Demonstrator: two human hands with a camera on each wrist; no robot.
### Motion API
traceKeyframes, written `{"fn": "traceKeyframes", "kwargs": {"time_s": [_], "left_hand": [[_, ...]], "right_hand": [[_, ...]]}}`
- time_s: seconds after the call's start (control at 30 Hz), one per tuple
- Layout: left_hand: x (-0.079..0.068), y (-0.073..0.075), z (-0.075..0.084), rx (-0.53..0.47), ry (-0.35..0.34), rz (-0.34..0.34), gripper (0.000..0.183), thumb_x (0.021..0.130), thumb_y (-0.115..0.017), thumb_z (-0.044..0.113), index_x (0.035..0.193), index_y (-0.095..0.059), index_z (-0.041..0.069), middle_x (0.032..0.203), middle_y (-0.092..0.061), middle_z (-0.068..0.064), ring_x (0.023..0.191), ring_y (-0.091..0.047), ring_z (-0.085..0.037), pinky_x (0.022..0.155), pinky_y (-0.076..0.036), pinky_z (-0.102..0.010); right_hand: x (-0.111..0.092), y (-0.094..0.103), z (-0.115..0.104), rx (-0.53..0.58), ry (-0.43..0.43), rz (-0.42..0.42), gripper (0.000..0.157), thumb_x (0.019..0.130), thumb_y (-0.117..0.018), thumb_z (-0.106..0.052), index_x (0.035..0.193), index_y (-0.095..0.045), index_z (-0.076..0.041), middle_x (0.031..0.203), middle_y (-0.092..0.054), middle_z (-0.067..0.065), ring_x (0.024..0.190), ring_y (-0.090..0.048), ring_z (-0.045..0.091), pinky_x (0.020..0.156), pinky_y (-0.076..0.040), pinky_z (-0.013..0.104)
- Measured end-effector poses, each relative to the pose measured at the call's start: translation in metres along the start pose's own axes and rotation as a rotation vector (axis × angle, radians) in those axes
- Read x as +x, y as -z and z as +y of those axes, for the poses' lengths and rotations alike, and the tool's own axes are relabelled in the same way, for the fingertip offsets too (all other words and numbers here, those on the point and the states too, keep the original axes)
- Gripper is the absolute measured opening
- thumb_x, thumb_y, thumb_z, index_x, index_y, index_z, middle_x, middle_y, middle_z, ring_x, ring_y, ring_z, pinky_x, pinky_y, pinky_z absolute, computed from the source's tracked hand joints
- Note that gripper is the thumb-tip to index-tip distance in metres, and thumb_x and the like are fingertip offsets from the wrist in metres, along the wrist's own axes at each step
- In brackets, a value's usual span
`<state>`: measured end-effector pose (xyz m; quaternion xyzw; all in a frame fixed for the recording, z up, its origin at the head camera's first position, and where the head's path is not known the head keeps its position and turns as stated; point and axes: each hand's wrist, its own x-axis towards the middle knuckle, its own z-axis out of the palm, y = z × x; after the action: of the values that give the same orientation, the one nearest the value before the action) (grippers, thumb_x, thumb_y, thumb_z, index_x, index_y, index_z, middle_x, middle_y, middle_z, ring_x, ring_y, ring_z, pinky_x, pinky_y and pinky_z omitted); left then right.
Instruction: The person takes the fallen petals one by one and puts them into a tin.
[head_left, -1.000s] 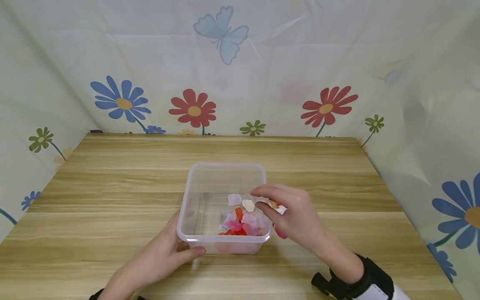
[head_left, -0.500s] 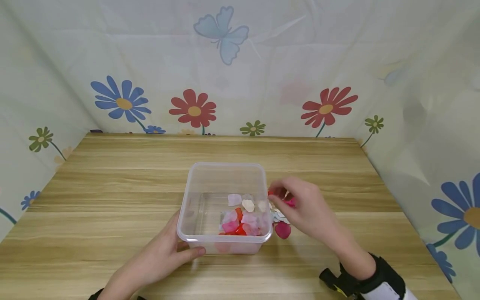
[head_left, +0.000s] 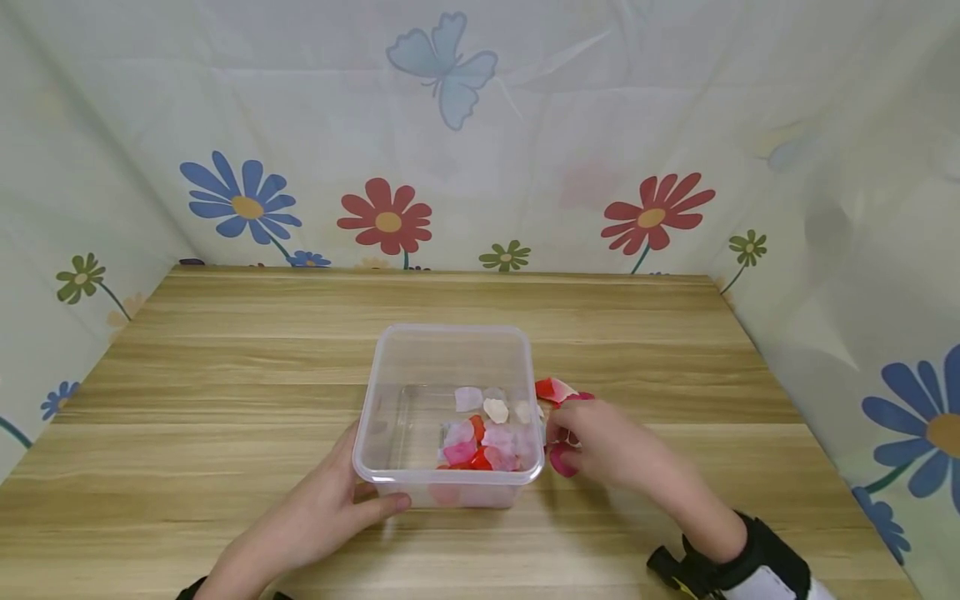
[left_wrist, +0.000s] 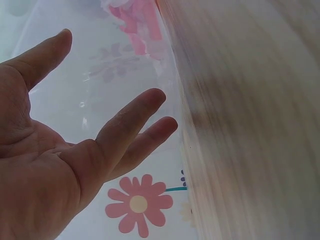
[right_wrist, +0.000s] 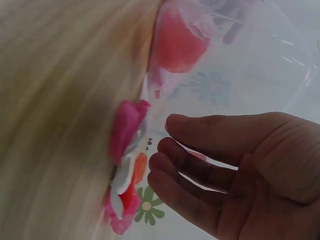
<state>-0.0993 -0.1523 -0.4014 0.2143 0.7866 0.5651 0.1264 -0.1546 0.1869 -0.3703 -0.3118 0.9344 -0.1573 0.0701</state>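
Note:
A clear plastic box [head_left: 447, 477] stands on the wooden table, with pink, red, white and cream artificial petals [head_left: 461, 452] inside, mostly to its right. My left hand [head_left: 318, 500] steadies its front left corner, thumb along the front wall; the left wrist view shows these fingers spread and fairly straight. Right of the box, my right hand [head_left: 611, 446] is low over a small heap of loose petals [head_left: 553, 389], partly hiding them. In the right wrist view its thumb and fingers are loosely bent, apart from the magenta petal [right_wrist: 126, 129], with nothing seen between them.
The wood-grain table [head_left: 262, 358] extends around the box on all sides. A pale cloth [head_left: 525, 108] printed with flowers and a butterfly hangs at the back and both sides. A black strap device [head_left: 738, 554] sits on my right wrist.
My right hand has moved from over the box's right rim to the loose petals beside it, then lower and nearer. The left hand and box have stayed put.

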Motion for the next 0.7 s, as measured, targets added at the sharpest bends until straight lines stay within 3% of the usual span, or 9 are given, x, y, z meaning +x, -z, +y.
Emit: {"fn": "traceKeyframes", "kwargs": {"time_s": [0.27, 0.7], "left_hand": [[0.000, 0.000, 0.000, -0.034, -0.008, -0.015, 0.097, 0.088, -0.074, 0.004, 0.156, -0.008, 0.026, 0.141, -0.038, -0.011, 0.119, -0.055, -0.033, 0.092, -0.046, -0.029], [0.000, 0.000, 0.000, -0.022, -0.001, -0.009, 0.097, 0.088, -0.075, 0.006, 0.156, -0.008, 0.025, 0.140, -0.040, -0.011, 0.118, -0.055, -0.032, 0.092, -0.046, -0.029]], "right_hand": [[0.002, -0.011, 0.005, 0.047, 0.016, -0.069, 0.026, 0.079, -0.078, 0.000, 0.074, -0.060, -0.017, 0.067, -0.051, -0.009, 0.065, -0.046, 0.008, 0.056, -0.039, 0.018], [0.004, -0.018, 0.009, 0.056, -0.003, -0.103, 0.029, 0.080, -0.078, 0.000, 0.071, -0.057, -0.019, 0.065, -0.051, -0.008, 0.061, -0.045, 0.006, 0.054, -0.038, 0.017]]}}
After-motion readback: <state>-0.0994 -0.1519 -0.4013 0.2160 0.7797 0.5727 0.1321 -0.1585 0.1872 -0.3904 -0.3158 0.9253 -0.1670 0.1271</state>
